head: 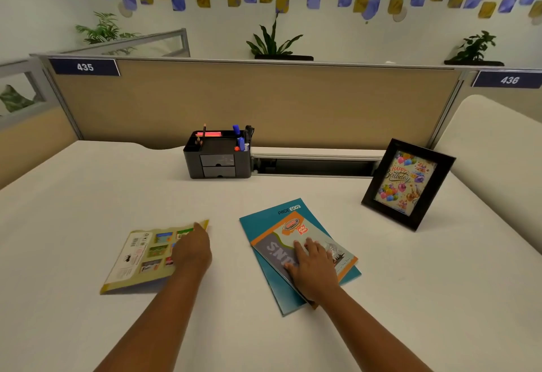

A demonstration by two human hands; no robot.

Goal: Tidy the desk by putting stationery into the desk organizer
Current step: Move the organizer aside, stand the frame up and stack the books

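1. The black desk organizer [217,155] stood at the back of the white desk [88,195], against the tan partition [264,101].
2. Its left rear compartment held upright pencils [203,134] and a pink item [208,134]; which slot the pink item sat in could not be told.
3. Its right compartment held blue markers [240,139] and a dark pen [248,134].
4. Two small drawers [218,165] on its front were closed.
5. The left hand [193,251] lay flat, fingers unclenched, on a yellow-green booklet [140,257], gripping nothing.
6. The right hand [315,269] pressed open-palmed on an orange-edged notebook [293,242], which lay atop a teal notebook [264,222].
7. A black picture frame [408,183] stood tilted to the right, well apart from the organizer.
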